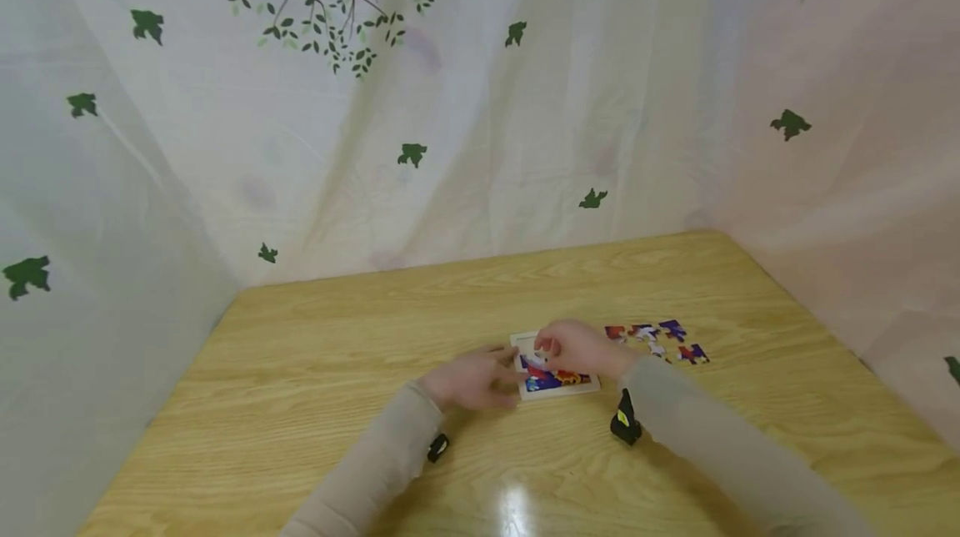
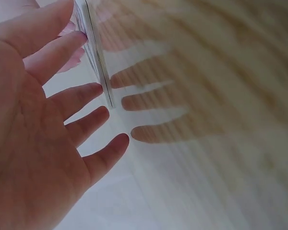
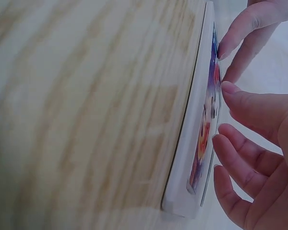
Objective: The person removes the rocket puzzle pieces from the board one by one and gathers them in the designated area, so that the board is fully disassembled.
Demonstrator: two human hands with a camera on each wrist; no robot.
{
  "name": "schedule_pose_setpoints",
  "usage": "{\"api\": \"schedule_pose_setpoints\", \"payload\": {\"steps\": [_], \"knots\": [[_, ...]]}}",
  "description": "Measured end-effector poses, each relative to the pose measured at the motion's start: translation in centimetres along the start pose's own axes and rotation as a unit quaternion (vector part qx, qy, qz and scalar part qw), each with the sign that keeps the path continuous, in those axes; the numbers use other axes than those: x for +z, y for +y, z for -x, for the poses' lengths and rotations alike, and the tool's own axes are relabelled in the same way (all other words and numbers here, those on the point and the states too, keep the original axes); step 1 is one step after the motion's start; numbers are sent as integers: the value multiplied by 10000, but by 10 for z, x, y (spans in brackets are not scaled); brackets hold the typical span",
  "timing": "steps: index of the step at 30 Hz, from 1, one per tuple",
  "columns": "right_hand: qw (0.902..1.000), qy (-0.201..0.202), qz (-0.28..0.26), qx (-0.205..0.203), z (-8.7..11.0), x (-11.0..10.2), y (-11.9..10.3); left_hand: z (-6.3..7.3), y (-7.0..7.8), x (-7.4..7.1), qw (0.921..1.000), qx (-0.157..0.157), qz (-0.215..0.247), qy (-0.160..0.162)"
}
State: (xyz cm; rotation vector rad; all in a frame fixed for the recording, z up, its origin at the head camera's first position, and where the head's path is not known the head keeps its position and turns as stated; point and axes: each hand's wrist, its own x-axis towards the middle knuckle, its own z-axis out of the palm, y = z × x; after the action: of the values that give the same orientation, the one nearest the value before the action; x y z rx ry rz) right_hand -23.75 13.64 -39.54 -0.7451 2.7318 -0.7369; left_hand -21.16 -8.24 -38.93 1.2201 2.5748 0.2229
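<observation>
A small jigsaw puzzle in a white frame (image 1: 561, 395) lies on the table, its lower part filled with blue, red and orange pieces. My left hand (image 1: 476, 378) is at the frame's left side, fingers spread and extended; in the left wrist view its fingertips (image 2: 97, 87) come right up to the frame's edge. Over the puzzle, my right hand (image 1: 577, 345) bends down with curved fingers. Its thumb and fingers pinch a whitish puzzle piece (image 1: 541, 359) close over the picture. In the right wrist view the right thumb (image 3: 249, 103) and fingertips reach the puzzle's surface, partly hiding the piece.
Several loose puzzle pieces (image 1: 672, 328) lie on the wooden table (image 1: 337, 337) to the right of the frame, just beyond the right wrist. A pale cloth (image 1: 480, 187) with printed leaves hangs behind the table and along its sides.
</observation>
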Motion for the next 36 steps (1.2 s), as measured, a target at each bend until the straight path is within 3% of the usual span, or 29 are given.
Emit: {"api": "schedule_pose_setpoints", "payload": {"steps": [6,22,31,36], "knots": [[9996,-87,231,-145,-2,0,-8,3,-1,-1,9998,-41,124,-134],[9996,-259,-110,-65,-11,4,-8,2,-1,-2,9996,-22,157,-214],[9989,-350,11,-325,-10,-1,-14,2,0,-3,9994,-91,223,-238],[9987,-486,-109,-106,-11,0,-15,1,0,0,9995,-110,178,-219]]}}
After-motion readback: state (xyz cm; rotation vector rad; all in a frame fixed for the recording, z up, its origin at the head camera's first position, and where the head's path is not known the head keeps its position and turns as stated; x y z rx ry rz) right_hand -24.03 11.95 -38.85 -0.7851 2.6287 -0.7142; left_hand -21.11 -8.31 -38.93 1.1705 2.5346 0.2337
